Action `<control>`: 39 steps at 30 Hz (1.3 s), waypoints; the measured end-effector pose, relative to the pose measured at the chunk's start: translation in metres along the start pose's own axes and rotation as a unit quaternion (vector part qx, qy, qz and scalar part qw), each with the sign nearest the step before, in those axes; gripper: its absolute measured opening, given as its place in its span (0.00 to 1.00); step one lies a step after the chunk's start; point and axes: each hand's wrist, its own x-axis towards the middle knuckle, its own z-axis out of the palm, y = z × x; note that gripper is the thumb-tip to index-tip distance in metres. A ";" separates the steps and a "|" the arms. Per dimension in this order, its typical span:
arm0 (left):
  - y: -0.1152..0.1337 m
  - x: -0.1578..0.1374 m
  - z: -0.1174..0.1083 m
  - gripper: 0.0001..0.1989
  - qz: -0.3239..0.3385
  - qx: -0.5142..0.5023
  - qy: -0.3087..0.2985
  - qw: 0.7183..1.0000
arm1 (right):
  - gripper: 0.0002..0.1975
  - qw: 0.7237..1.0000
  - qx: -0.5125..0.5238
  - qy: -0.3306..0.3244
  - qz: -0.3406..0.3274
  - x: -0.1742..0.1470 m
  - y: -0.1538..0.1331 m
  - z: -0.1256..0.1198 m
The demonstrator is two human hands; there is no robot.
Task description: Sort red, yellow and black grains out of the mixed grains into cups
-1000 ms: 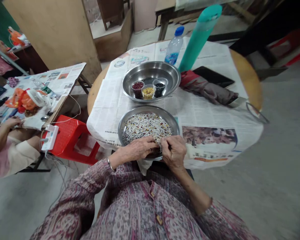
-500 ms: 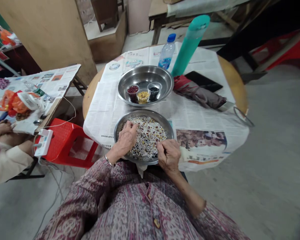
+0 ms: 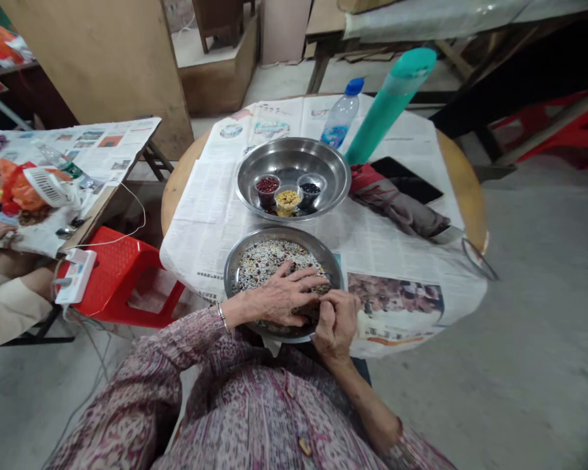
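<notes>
In front of me a steel bowl (image 3: 232, 261) holds white grains mixed with red, yellow and black beans (image 3: 264, 258). My left hand (image 3: 284, 297) reaches across it with fingers spread, lying over the mix. At the bowl's right rim my right hand (image 3: 337, 323) is closed, thumb against the curled fingers; what it pinches, if anything, is hidden. Beyond stands a second steel bowl (image 3: 318, 153) with three clear cups: one of red beans (image 3: 267, 186), one of yellow kernels (image 3: 288, 198) and one of black beans (image 3: 310, 188).
Newspaper (image 3: 196, 225) covers the round table. Behind and right of the far bowl are a water bottle (image 3: 342, 114), a tall green bottle (image 3: 392, 104), a folded umbrella (image 3: 402, 205) and a dark tablet (image 3: 409, 179). A red stool (image 3: 115, 287) with a power strip (image 3: 77, 277) stands left, near another person's hand.
My left hand has swept right across the grains and its fingers have spread. My right hand stays closed at the right rim. The view has shifted slightly.
</notes>
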 end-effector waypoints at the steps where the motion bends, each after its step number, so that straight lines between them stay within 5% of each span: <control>1: -0.002 0.004 0.002 0.24 -0.001 0.004 0.001 1.000 | 0.07 1.000 0.000 0.003 0.003 0.000 0.000 0.000; 8: -0.009 0.028 0.010 0.12 -0.015 0.066 0.011 0.998 | 0.06 1.000 0.010 -0.004 0.007 0.001 0.002 0.002; 12: -0.023 0.034 -0.002 0.12 -0.083 0.116 0.003 0.990 | 0.06 1.000 0.015 -0.006 0.009 0.002 0.003 0.003; 21: -0.032 -0.024 -0.028 0.07 -0.286 0.121 0.037 0.950 | 0.05 1.000 -0.001 -0.014 -0.007 0.000 0.007 0.004; 25: -0.020 -0.059 -0.017 0.07 -0.286 0.053 0.114 0.950 | 0.04 0.993 -0.095 -0.037 -0.056 0.003 0.002 0.000; 30: -0.015 -0.079 0.005 0.10 -0.253 -0.027 0.241 0.937 | 0.08 0.954 -0.232 -0.146 -0.119 0.017 -0.014 -0.007; 35: -0.006 -0.078 0.016 0.11 -0.253 -0.046 0.405 0.877 | 0.18 0.942 -0.254 -0.211 -0.062 0.036 -0.020 0.002; 39: 0.002 -0.080 0.021 0.18 -0.316 -0.043 0.451 0.834 | 0.21 0.918 -0.299 -0.260 -0.027 0.056 -0.014 0.018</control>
